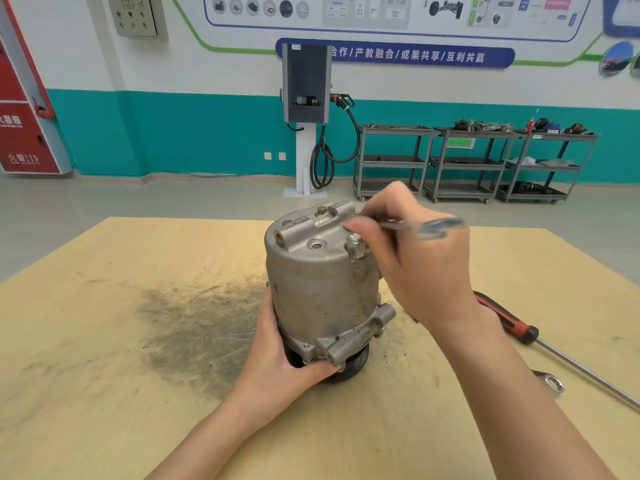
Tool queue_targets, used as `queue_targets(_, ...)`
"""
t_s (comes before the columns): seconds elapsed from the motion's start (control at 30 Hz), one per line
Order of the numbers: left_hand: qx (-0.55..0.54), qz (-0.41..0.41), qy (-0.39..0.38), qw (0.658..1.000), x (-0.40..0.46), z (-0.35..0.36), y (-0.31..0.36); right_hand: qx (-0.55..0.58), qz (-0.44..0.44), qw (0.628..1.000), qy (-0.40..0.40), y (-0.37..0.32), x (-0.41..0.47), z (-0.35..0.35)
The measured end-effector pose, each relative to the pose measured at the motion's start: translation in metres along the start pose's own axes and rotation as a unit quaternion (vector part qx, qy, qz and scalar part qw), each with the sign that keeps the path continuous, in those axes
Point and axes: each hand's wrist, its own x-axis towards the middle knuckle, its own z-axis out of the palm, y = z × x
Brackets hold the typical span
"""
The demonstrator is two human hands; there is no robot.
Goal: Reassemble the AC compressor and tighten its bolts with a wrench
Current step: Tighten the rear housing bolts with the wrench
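Observation:
A grey metal AC compressor (322, 289) stands upright on its black pulley in the middle of the wooden table (104, 323). My left hand (280, 362) grips its lower left side near the pulley. My right hand (415, 258) is over the compressor's top right and holds a thin metal wrench (429, 226), blurred, whose handle sticks out to the right. The wrench's working end is hidden behind my fingers at the top face, near a silver cap fitting (355, 244).
A red-and-black screwdriver (509, 322) with a long shaft lies on the table to the right. A second wrench's ring end (550, 382) shows beside my right forearm. A dark grease stain (194, 327) covers the table left of the compressor. Shelving carts (467, 161) stand at the far wall.

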Motion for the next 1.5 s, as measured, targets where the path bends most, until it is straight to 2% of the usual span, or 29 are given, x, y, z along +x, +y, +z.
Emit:
queue_targets(0.1, -0.003, -0.001, 0.000, 1.000, 0.000, 0.000, 0.001, 0.016, -0.003, 1.000, 0.012, -0.005, 0.002, 0.000)
queue_targets(0.2, -0.002, 0.001, -0.002, 1.000, 0.000, -0.001, 0.001, 0.155, 0.084, 0.983, 0.045, -0.002, 0.006, -0.006)
queue_targets(0.3, -0.003, -0.001, 0.000, 1.000, -0.001, 0.000, 0.002, 0.261, 0.193, 0.945, 0.048, 0.005, 0.009, -0.010)
queue_targets(0.43, -0.005, 0.002, -0.002, 1.000, -0.001, 0.000, 0.003, 0.355, 0.344, 0.869, 0.018, 0.016, 0.008, -0.008)
queue_targets(0.6, -0.011, 0.003, -0.006, 1.000, -0.001, 0.000, 0.005, 0.423, 0.413, 0.806, -0.010, 0.027, 0.007, -0.009)
queue_targets(0.67, -0.011, 0.001, -0.008, 1.000, -0.001, 0.000, 0.005, 0.437, 0.420, 0.795, -0.015, 0.028, 0.007, -0.009)
queue_targets(0.77, -0.006, -0.003, -0.005, 1.000, -0.001, 0.000, 0.005, 0.428, 0.407, 0.807, -0.013, 0.028, 0.007, -0.008)
queue_targets(1.0, -0.006, 0.000, -0.006, 1.000, -0.001, 0.000, 0.003, 0.347, 0.299, 0.889, 0.012, 0.016, 0.003, -0.002)
queue_targets(1.07, -0.005, -0.002, -0.005, 1.000, 0.000, 0.000, 0.003, 0.257, 0.239, 0.936, 0.013, 0.013, 0.002, -0.002)
queue_targets(1.13, -0.002, -0.004, -0.005, 1.000, -0.001, 0.000, 0.004, 0.129, 0.138, 0.982, 0.013, 0.009, 0.002, -0.001)
queue_targets(1.2, 0.001, -0.004, -0.005, 1.000, -0.001, 0.000, 0.004, 0.012, 0.025, 0.999, 0.025, 0.003, 0.001, -0.001)
queue_targets(1.27, 0.003, -0.003, -0.005, 1.000, -0.001, 0.000, 0.004, -0.028, -0.020, 0.999, 0.033, 0.000, 0.001, 0.000)
queue_targets(1.37, 0.002, 0.001, -0.005, 1.000, 0.000, 0.000, 0.003, 0.091, 0.059, 0.993, 0.051, 0.002, 0.003, -0.004)
queue_targets(1.5, -0.005, -0.002, -0.009, 1.000, 0.000, 0.000, 0.002, 0.280, 0.230, 0.930, 0.062, 0.009, 0.007, -0.009)
